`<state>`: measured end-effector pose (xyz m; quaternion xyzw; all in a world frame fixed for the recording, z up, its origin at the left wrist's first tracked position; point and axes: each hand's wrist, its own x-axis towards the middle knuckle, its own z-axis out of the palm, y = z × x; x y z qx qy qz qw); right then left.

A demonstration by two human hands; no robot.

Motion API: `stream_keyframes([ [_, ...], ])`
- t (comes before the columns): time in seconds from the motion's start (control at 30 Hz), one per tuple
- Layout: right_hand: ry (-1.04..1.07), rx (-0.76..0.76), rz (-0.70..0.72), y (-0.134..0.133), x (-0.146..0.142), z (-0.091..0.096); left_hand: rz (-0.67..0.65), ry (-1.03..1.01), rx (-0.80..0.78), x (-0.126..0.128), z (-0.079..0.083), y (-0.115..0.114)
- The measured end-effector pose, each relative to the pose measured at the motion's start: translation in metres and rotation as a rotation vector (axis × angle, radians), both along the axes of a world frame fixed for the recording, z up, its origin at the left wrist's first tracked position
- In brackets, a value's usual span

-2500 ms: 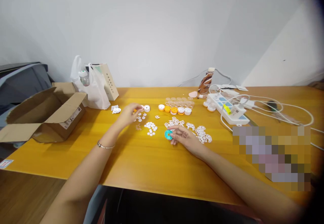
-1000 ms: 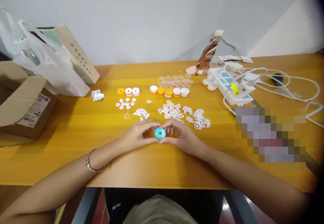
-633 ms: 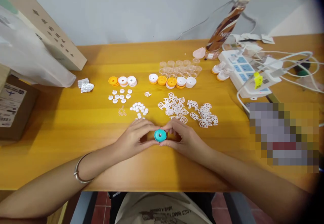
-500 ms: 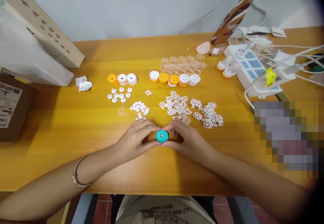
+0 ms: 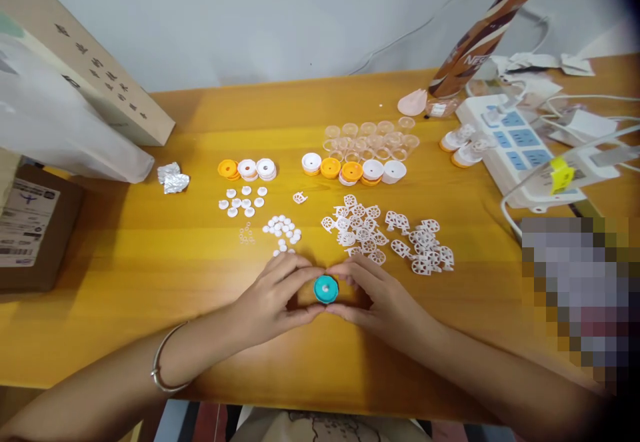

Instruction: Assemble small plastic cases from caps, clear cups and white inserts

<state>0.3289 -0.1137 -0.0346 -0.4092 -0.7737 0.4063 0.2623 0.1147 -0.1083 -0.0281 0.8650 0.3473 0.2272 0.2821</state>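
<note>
Between my two hands is a small round teal plastic cap (image 5: 326, 290) with a pale nub at its centre. My left hand (image 5: 283, 292) pinches its left edge with thumb and fingers. From the other side my right hand (image 5: 373, 292) grips it the same way. Just beyond my fingers lie small white round pieces (image 5: 283, 229) and tiny clear rings (image 5: 247, 234). White spoked plastic pieces (image 5: 357, 222) are heaped beyond my right hand, with one more spoked piece (image 5: 300, 197) lying apart.
Orange and white caps (image 5: 351, 171) stand in two rows, with clear cups (image 5: 370, 139) behind them. White discs (image 5: 246, 203) and crumpled foil (image 5: 173, 179) lie left. A bottle (image 5: 480, 42), power strip (image 5: 520, 149) and cables are right; boxes (image 5: 35, 222) stand left.
The teal cap's centre showed a hole-like spot before; now a pale raised nub shows there. Both hands still hold the cap. The whole view has shifted slightly.
</note>
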Motion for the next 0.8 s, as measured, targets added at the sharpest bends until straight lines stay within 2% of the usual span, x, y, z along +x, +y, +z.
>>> stream_keyframes([
  [0.13, 0.01, 0.0, -0.007, 0.0, -0.001, 0.003, 0.013, -0.055, 0.181, -0.014, 0.013, 0.009],
  [0.2, 0.009, 0.0, -0.002, 0.0, 0.0, 0.006, 0.123, -0.048, 0.3, -0.032, 0.022, 0.023],
  [0.23, 0.017, 0.003, 0.007, 0.0, 0.0, 0.007, 0.228, -0.023, 0.306, -0.042, 0.027, 0.032],
  [0.27, 0.032, 0.013, 0.016, -0.001, 0.001, 0.008, 0.333, -0.01, 0.29, -0.054, 0.032, 0.041],
  [0.3, 0.054, 0.027, 0.021, -0.001, 0.001, 0.01, 0.378, 0.039, 0.228, -0.065, 0.036, 0.05],
  [0.37, 0.1, 0.059, 0.027, -0.002, 0.003, 0.011, 0.325, 0.187, 0.058, -0.085, 0.042, 0.064],
  [0.43, 0.132, 0.074, 0.035, -0.003, 0.005, 0.012, 0.283, 0.291, -0.034, -0.098, 0.045, 0.071],
  [0.53, 0.147, 0.066, 0.07, -0.004, 0.006, 0.012, 0.305, 0.332, -0.038, -0.1, 0.044, 0.072],
  [0.8, 0.164, 0.082, 0.061, -0.003, 0.007, 0.011, 0.334, 0.193, -0.003, -0.081, 0.029, 0.07],
])
